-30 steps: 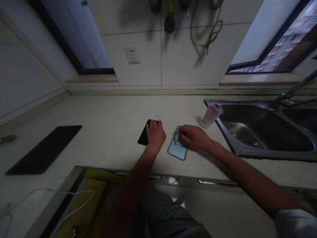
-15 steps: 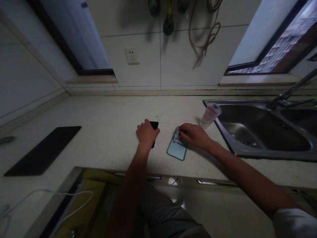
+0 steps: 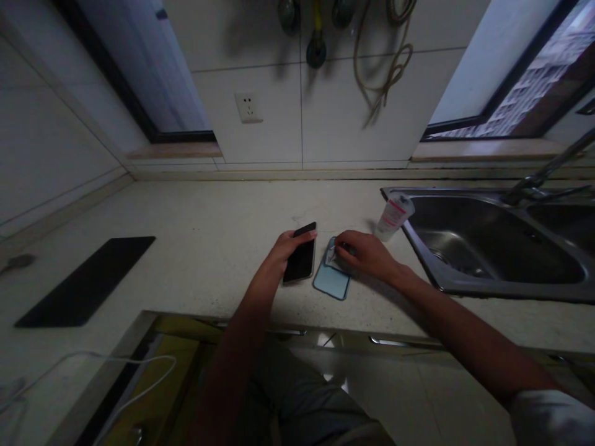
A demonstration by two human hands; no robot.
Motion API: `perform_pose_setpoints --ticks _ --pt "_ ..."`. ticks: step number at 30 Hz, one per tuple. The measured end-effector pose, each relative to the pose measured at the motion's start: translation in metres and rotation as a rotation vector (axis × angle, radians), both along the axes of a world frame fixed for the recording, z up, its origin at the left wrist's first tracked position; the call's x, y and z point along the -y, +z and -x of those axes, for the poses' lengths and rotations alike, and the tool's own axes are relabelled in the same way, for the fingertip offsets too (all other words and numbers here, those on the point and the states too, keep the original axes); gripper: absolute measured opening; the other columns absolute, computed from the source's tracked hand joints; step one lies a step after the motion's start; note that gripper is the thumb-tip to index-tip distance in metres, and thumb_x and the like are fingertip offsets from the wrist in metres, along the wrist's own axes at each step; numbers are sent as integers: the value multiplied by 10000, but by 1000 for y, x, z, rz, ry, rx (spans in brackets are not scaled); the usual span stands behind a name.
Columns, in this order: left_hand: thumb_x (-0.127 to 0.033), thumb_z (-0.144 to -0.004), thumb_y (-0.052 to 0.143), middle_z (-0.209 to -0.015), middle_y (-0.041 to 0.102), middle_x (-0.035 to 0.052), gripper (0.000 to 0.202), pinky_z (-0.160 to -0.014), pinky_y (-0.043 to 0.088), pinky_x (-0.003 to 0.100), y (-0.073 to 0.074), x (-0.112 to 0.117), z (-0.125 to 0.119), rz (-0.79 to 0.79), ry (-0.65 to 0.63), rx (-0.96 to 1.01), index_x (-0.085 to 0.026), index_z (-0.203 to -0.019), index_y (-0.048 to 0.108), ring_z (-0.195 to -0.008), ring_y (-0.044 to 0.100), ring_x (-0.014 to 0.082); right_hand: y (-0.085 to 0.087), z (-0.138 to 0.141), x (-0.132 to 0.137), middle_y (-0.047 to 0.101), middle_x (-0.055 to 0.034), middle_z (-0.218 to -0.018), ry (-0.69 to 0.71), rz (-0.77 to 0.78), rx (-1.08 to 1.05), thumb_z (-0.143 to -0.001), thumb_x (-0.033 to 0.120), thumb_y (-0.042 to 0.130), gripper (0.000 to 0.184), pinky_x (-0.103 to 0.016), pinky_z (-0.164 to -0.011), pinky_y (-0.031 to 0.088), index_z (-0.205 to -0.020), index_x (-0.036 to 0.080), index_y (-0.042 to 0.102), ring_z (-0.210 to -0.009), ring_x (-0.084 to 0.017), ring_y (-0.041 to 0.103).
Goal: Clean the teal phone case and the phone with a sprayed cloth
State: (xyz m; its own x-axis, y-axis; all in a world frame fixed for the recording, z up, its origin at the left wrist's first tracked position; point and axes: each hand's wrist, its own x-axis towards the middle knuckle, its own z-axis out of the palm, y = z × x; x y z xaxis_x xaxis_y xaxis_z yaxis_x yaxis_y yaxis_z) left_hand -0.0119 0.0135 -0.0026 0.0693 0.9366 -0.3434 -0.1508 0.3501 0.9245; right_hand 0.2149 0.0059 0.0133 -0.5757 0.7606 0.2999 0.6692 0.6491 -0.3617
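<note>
My left hand (image 3: 289,246) is closed around the left side of a black smartphone (image 3: 302,257), with the thumb lying across its dark screen. Just to the right, a light blue phone case (image 3: 332,284) with a dark rim lies on the counter. My right hand (image 3: 360,249) is over the case's upper right part, its fingers pinching a small crumpled whitish piece (image 3: 331,257), which looks like a tissue or wipe. Part of that piece is hidden under the fingers. Beyond my right hand stands a clear plastic cup (image 3: 393,215) with pink print, beside the sink.
A double steel sink (image 3: 493,248) with a faucet (image 3: 530,186) is on the right. A black flat mat (image 3: 88,282) lies on the left of the pale counter (image 3: 209,217). A white cable (image 3: 153,359) hangs over the front left edge. A wall socket (image 3: 248,108) is behind.
My left hand has lifted the smartphone and moved it to the right, nearer the case, turning its screen into view. My right hand has stayed about where it was.
</note>
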Motion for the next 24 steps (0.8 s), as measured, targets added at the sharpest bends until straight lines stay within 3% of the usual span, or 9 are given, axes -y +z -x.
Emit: perform_pose_setpoints --ticks 3,6,10,14,19,24 --pt "-360 -750 783 -601 600 -5 257 -532 456 230 -1 3 -10 129 -83 275 -152 -800 642 -475 523 99 0 0 0 705 -86 -914 -5 -8 -14 -911 229 491 173 -309 -727 453 -946 184 654 -811 -208 634" --pt "-276 -829 674 -646 660 29 137 -613 507 244 0 2 -12 171 -27 467 -143 -862 673 -555 612 134 -2 -1 -1 703 -94 -911 -4 -21 -38 -915 237 485 186 -315 -724 453 -956 172 655 -801 -210 631" --pt "-233 -831 561 -820 740 127 266 -794 551 375 4 0 -9 198 -41 583 -92 -1022 682 -775 712 242 -4 -2 -1 701 -99 -899 -3 -64 -106 -928 262 483 198 -321 -719 458 -961 164 651 -799 -213 636" --pt "-289 -820 510 -906 746 168 382 -886 528 488 9 1 -9 257 -115 644 -79 -1097 670 -858 720 294 -3 -2 0 690 -86 -866 -48 -113 -198 -931 280 509 166 -306 -673 462 -946 177 638 -762 -199 629" --pt "-292 -831 508 -879 743 155 369 -896 519 493 10 4 -15 273 -206 684 -87 -1095 665 -855 720 291 1 0 2 678 -72 -860 -121 -205 -377 -933 274 528 127 -319 -668 501 -944 201 631 -724 -189 622" --pt "-291 -866 500 -877 741 143 341 -891 513 463 5 6 -22 275 -301 736 -92 -1092 659 -853 720 275 3 1 3 680 -79 -914 -222 -258 -498 -951 299 515 148 -366 -726 548 -990 221 635 -813 -218 642"
